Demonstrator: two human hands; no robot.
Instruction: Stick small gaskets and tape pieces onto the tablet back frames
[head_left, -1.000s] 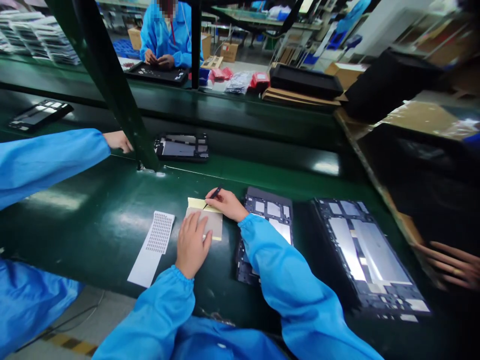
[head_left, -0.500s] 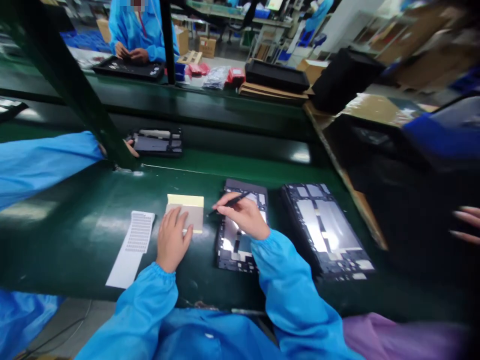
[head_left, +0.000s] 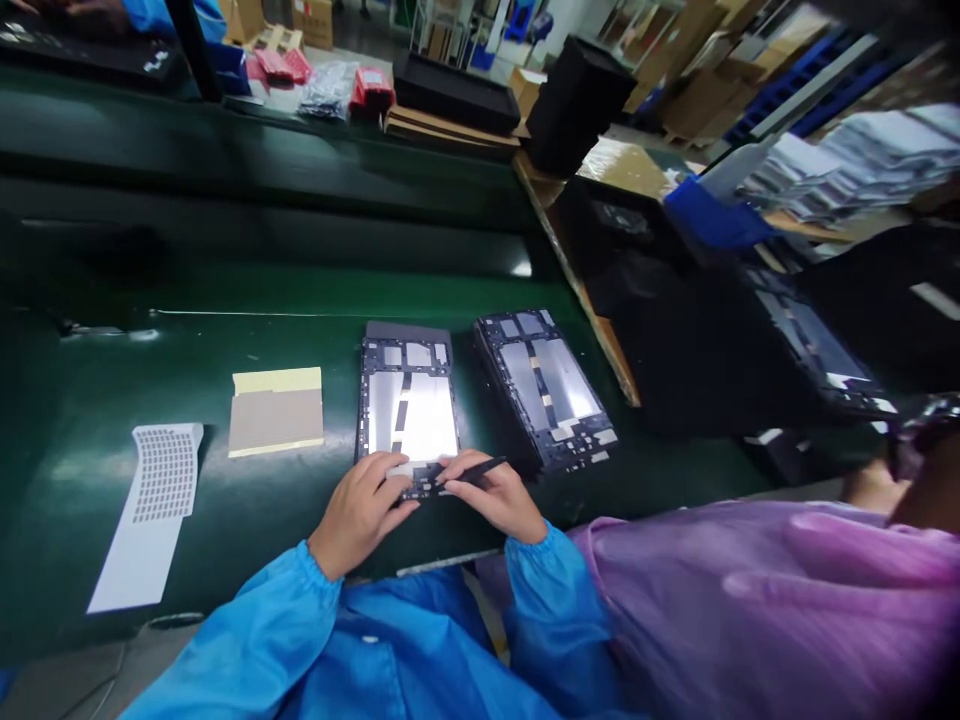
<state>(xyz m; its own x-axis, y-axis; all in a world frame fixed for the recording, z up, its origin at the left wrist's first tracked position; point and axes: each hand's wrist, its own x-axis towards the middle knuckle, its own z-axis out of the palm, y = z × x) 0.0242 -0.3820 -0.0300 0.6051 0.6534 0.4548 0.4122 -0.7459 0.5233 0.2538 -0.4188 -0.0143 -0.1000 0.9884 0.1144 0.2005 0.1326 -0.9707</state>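
In front of me lies a tablet housing, its silvery inner plate and black frame showing. My left hand rests on its lower left end, fingers spread and partly covering the edge. My right hand pinches slim black tweezers, the tip close to the small parts along the housing's lower edge. Whether the tip holds anything is too small to tell. A beige pad with a yellow backing lies to the left. Farther left is a curled white label sheet with rows of small printed labels.
A stack of similar tablet housings stands just right. Beyond it are a wood-edged board and black trays. A person in a purple garment is close on my right. Red packets lie across the green bench.
My left hand has left the beige pad for the housing's lower end. My right hand has brought the tweezers from beside the pad to that end. The view has swung right.
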